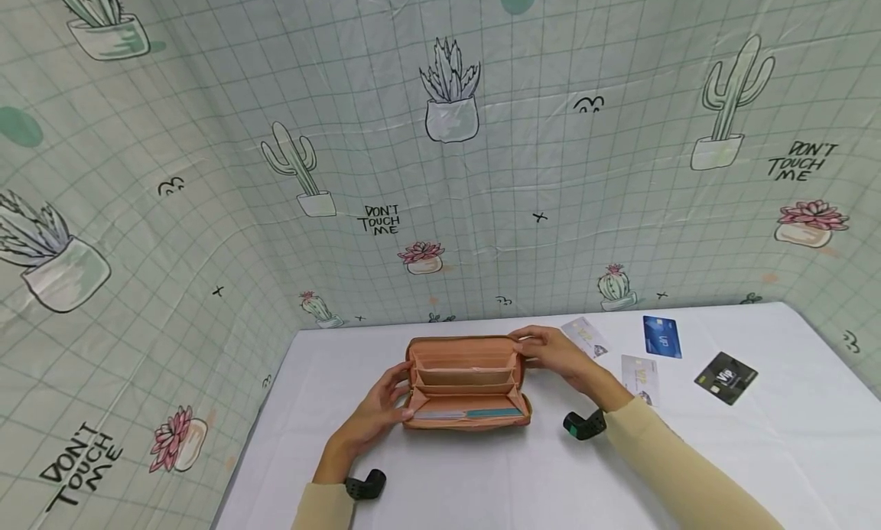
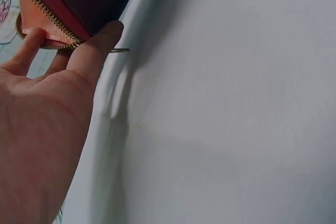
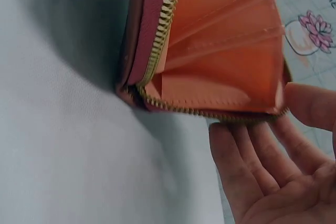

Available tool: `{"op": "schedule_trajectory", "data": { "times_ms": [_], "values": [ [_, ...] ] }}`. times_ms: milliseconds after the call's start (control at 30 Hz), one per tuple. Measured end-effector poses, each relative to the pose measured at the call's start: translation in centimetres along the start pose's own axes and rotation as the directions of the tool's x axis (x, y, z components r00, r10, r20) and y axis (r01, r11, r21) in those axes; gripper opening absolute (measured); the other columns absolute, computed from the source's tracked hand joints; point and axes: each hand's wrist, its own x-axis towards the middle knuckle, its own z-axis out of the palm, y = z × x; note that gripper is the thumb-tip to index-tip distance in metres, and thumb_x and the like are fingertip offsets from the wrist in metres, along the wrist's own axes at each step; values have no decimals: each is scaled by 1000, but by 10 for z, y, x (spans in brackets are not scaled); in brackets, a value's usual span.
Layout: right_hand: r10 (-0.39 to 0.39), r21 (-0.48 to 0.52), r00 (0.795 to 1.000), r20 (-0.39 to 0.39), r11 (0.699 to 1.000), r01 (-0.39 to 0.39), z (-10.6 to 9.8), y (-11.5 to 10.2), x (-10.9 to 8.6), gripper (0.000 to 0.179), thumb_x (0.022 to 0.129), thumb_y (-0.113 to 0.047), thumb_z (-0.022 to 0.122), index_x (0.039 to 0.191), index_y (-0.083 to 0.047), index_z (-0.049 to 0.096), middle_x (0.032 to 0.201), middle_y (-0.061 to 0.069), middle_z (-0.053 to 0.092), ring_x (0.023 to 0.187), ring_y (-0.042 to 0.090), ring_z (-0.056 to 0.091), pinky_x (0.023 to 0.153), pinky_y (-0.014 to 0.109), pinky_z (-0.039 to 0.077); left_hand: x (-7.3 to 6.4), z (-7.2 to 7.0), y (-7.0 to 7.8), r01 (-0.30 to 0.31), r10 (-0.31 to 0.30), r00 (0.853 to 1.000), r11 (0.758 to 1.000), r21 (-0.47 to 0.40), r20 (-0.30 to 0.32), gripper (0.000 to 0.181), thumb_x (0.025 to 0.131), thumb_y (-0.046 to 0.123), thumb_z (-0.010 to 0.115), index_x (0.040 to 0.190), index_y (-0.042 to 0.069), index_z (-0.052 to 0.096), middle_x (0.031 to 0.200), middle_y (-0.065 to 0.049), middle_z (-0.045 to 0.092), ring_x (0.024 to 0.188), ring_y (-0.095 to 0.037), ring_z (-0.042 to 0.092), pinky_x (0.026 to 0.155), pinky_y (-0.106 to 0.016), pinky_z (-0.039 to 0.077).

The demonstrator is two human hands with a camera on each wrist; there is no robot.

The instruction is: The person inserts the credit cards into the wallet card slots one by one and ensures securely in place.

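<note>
An orange zip-around wallet lies wide open on the white table, its pleated compartments facing up. A pale card and a blue-green card show in its near side. At the wallet's left end my left hand grips the edge, thumb low near the front corner and fingers further up. My right hand holds the far right corner between thumb and fingers. In the right wrist view, the brass zip runs round the gusset, and the fingers are under the edge.
To the right on the table lie several cards: a blue card, a black VIP card, and pale VIP cards, one beside my right wrist and another partly by the sleeve. A cactus-printed cloth hangs behind.
</note>
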Motion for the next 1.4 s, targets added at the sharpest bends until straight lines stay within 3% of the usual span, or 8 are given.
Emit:
{"op": "schedule_trajectory", "data": {
  "times_ms": [233,467,767,900,1100,1400],
  "values": [
    [-20,-78,997,-80,997,13,-11,-2,-21,44,108,-13,61,144,11,54,140,31,63,123,37,67,102,48,56,-4,-6,-2,-5,5,1000,1000,10,-20,93,95,6,76,166,-1,16,159,-15,33,133,-13,48,101,-26,48],
    [-30,-153,985,-170,988,4,-36,4,-49,45,106,-11,61,143,14,52,141,32,61,124,38,66,97,39,58,-4,-9,-3,-35,35,999,999,-39,1,101,93,11,81,168,3,13,164,-24,28,137,-15,46,109,-28,46],
    [-7,-288,950,-313,954,-88,-80,17,-83,50,107,-15,62,148,10,50,141,31,61,123,37,65,85,25,57,-4,-10,-3,-14,14,1000,998,-56,-1,98,95,7,78,168,4,12,161,-17,31,138,-14,46,106,-28,48],
    [2,-330,929,-371,934,-134,-97,26,-96,53,106,-17,65,148,12,48,141,33,59,124,41,62,81,20,51,-4,-8,-3,-13,13,1000,999,-52,0,98,96,7,77,168,4,11,162,-19,30,138,-14,46,105,-28,48],
    [31,-370,901,-433,905,-209,-111,37,-110,57,104,-17,65,147,16,45,140,39,54,128,55,55,89,37,52,-4,-8,-2,-16,17,1000,998,-58,5,98,96,8,77,169,4,11,163,-21,28,138,-14,45,105,-29,49],
    [68,-399,874,-481,871,-287,-115,49,-113,64,97,-13,73,142,20,42,133,44,52,120,57,55,93,58,50,-4,-9,-3,-12,12,1000,998,-61,5,97,96,7,77,169,5,12,161,-19,29,137,-15,46,102,-29,49]
  ]
}}
